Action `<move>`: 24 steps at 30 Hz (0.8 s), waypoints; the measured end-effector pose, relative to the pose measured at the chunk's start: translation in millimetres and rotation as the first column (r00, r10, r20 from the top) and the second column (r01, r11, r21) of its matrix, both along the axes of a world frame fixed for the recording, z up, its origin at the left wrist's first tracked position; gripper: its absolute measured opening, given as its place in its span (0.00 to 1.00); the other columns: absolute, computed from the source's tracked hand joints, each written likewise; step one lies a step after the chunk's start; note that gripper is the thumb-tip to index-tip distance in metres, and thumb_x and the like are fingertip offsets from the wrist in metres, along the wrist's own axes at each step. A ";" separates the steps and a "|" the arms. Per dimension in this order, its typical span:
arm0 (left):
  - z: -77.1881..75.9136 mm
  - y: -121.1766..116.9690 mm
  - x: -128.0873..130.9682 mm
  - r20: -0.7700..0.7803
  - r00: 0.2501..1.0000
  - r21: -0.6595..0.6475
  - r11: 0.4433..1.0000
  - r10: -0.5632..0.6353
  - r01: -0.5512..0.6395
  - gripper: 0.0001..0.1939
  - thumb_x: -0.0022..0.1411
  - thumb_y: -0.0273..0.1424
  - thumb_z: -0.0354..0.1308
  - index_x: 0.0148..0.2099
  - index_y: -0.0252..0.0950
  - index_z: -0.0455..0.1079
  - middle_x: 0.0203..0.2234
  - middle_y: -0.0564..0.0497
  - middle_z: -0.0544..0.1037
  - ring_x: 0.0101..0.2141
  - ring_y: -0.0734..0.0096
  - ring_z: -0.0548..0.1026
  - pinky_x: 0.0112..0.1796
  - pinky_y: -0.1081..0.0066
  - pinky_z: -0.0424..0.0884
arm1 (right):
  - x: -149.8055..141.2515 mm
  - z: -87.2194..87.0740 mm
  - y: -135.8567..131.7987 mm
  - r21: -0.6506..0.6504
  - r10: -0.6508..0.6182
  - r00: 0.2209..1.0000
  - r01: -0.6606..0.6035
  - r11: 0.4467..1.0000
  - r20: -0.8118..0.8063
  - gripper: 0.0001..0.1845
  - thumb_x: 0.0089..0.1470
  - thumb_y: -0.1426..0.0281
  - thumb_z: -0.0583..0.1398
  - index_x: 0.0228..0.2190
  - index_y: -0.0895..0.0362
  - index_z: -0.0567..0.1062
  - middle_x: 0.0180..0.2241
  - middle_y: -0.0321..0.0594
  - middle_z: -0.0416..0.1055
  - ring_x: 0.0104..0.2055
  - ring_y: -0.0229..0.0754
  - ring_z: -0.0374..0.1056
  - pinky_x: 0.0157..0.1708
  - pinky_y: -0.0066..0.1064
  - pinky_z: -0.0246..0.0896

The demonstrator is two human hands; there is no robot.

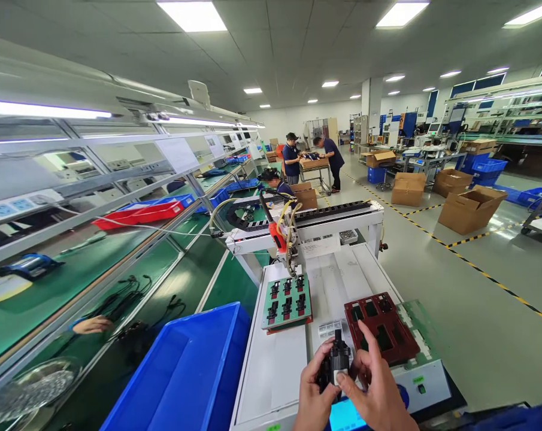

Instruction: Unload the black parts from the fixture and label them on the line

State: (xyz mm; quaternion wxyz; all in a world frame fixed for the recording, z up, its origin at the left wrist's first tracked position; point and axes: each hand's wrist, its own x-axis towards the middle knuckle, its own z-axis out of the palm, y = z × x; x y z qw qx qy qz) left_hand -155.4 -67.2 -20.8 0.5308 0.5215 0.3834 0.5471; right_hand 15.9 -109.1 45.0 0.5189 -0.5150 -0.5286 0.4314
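Note:
In front of me, above the near end of the machine bed, a small black pump-like part (pixel 340 354) stands upright with its nozzle up. My left hand (pixel 314 386) is closed around its left side, thumb at the bottom. My right hand (pixel 373 383) presses its thumb on a small white label (pixel 340 376) low on the part, while its index finger points up. Beyond my hands lies a red-brown fixture plate (pixel 403 329) with cut-outs. Farther left, a green fixture (pixel 271 318) carries several black parts, under the red-bodied head (pixel 277 237) of the gantry machine.
A blue bin (pixel 194 359) stands left of the white machine bed (pixel 293 371). Another person's hand (pixel 92 325) rests near black cables on the green bench (pixel 109 254). A control box (pixel 427 389) sits at right. Co-workers (pixel 331 158) and cardboard boxes (pixel 471 209) are farther back.

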 end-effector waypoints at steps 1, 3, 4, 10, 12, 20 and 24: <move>0.9 -0.1 -0.5 -0.004 1.000 -0.006 1.000 0.000 0.000 0.34 0.51 0.42 0.78 0.60 0.46 0.80 0.60 0.41 0.82 0.62 0.39 0.77 0.63 0.46 0.74 | -0.1 1.5 -0.1 -0.002 -0.009 0.999 0.009 1.000 -0.050 0.48 0.68 0.49 0.60 0.75 0.50 0.43 0.30 0.33 0.72 0.28 0.42 0.64 0.30 0.33 0.59; 2.3 -0.3 -1.6 -0.001 1.000 -0.019 1.000 0.017 -0.017 0.35 0.50 0.44 0.79 0.60 0.44 0.80 0.60 0.40 0.82 0.62 0.38 0.77 0.63 0.45 0.74 | 1.7 3.9 -0.1 -0.013 -0.040 0.986 0.039 0.999 -0.165 0.43 0.70 0.47 0.56 0.74 0.50 0.46 0.28 0.32 0.68 0.28 0.41 0.61 0.31 0.33 0.58; 2.9 -0.6 -2.1 0.001 1.000 -0.025 0.999 0.029 -0.029 0.36 0.50 0.44 0.79 0.60 0.43 0.80 0.60 0.40 0.82 0.62 0.37 0.77 0.62 0.45 0.75 | 3.2 5.1 0.0 -0.023 -0.054 0.976 0.050 0.998 -0.213 0.41 0.71 0.47 0.54 0.74 0.50 0.48 0.28 0.31 0.66 0.28 0.41 0.61 0.31 0.33 0.57; 7.3 -2.2 -1.1 -0.030 0.999 0.019 0.999 0.040 -0.039 0.32 0.53 0.43 0.78 0.59 0.43 0.81 0.60 0.39 0.82 0.61 0.38 0.78 0.61 0.46 0.76 | 5.3 4.4 -3.0 -0.044 -0.059 0.990 0.054 0.998 -0.130 0.44 0.68 0.48 0.59 0.74 0.48 0.48 0.30 0.32 0.69 0.29 0.42 0.63 0.31 0.33 0.57; 10.2 -2.5 -0.8 -0.077 0.996 0.071 0.997 0.041 -0.035 0.29 0.56 0.41 0.76 0.59 0.46 0.80 0.61 0.40 0.81 0.62 0.40 0.78 0.62 0.46 0.75 | 0.5 1.0 -4.9 -0.004 -0.048 0.998 0.048 0.999 -0.035 0.44 0.68 0.51 0.59 0.74 0.48 0.45 0.34 0.35 0.74 0.32 0.45 0.67 0.35 0.35 0.62; 11.2 1.0 -0.4 -0.187 0.980 0.103 0.994 0.063 -0.045 0.26 0.59 0.45 0.74 0.59 0.45 0.81 0.61 0.39 0.80 0.64 0.39 0.75 0.66 0.42 0.70 | 7.3 -24.5 25.9 0.076 -0.103 0.965 0.087 0.993 0.242 0.52 0.61 0.57 0.65 0.75 0.51 0.44 0.29 0.31 0.74 0.28 0.46 0.70 0.32 0.35 0.66; 4.1 3.1 -6.8 0.090 0.996 -0.252 0.967 0.002 0.021 0.37 0.56 0.51 0.75 0.65 0.48 0.75 0.57 0.42 0.83 0.51 0.48 0.83 0.52 0.54 0.82 | 76.7 -76.6 79.8 0.153 -0.460 0.833 0.434 0.888 0.308 0.49 0.64 0.52 0.61 0.74 0.58 0.47 0.50 0.52 0.78 0.42 0.53 0.75 0.45 0.46 0.72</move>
